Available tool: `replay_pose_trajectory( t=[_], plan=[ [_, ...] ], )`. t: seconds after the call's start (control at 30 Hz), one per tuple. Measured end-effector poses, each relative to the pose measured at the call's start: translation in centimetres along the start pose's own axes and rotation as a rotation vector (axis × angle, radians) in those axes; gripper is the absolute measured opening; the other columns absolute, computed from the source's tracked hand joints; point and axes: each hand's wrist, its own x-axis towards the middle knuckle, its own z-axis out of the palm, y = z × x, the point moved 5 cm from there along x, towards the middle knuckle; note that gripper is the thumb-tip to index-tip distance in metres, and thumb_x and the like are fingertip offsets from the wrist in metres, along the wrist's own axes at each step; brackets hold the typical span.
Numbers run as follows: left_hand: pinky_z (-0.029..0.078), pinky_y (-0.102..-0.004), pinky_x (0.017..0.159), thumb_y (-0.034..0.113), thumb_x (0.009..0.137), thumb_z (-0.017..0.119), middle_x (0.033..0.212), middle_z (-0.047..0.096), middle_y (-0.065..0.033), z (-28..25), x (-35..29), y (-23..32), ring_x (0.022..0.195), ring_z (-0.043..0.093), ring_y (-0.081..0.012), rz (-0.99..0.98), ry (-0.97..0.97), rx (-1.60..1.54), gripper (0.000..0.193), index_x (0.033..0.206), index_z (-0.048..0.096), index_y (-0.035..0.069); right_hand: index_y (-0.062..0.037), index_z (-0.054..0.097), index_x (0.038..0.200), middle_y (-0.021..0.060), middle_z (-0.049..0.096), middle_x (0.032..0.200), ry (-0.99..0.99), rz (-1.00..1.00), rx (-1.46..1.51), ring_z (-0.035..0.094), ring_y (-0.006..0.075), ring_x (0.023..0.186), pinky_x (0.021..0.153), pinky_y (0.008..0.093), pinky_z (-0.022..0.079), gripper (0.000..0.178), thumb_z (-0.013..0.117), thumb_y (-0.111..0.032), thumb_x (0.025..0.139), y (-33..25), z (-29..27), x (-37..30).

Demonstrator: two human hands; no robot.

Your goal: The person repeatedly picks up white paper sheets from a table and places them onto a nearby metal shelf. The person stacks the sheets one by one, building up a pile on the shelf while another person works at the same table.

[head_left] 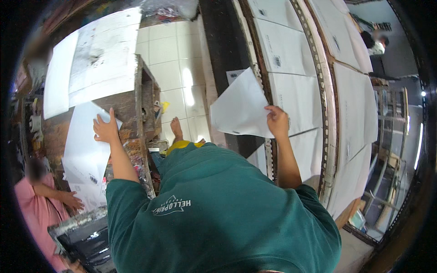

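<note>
My right hand (277,123) pinches the edge of a white sheet (241,107) with its fingers. That sheet hangs tilted over a dark rail beside the rack, its far corner raised. On the left, my left hand (107,128) rests with fingers spread on another white sheet (84,141), which lies on a stained wooden table (54,120). A small dark printed mark shows near this sheet's lower end. Next to that end is the hand (70,200) of a person in pink.
White sheets (296,100) lie in rows on a long rack with perforated metal edges at the right. Larger white boards (102,59) cover the table's far part. A black-framed tray (86,241) stands at lower left. Tiled floor (170,68) runs between table and rack.
</note>
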Motion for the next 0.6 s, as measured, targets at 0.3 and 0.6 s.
replay_pose_trajectory(
  t=[0.3, 0.6],
  plan=[
    [0.029, -0.0468, 0.093, 0.050, 0.085, 0.050, 0.132, 0.051, -0.0022, 2.1, -3.1, 1.8, 0.118, 0.048, -0.0190, 0.155, 0.038, -0.071, 0.052, 0.124, 0.054, 0.017, -0.0148, 0.058, 0.102, 0.0098, 0.061, 0.099, 0.339, 0.654, -0.429, 0.059, 0.0295, 0.092, 0.078, 0.0422, 0.045, 0.028, 0.047, -0.008, 0.078, 26.3, -13.9, 1.7],
    [0.042, -0.0367, 0.080, 0.031, 0.086, 0.057, 0.101, 0.064, -0.0019, 0.3, -3.4, 2.5, 0.096, 0.060, -0.0205, 0.340, 0.045, -0.023, 0.028, 0.107, 0.064, 0.014, -0.0101, 0.066, 0.090, 0.0133, 0.065, 0.093, 0.404, 0.690, -0.778, 0.062, 0.0327, 0.088, 0.079, 0.0422, 0.048, 0.025, 0.048, -0.012, 0.073, 36.3, -15.2, 5.3]
  ],
)
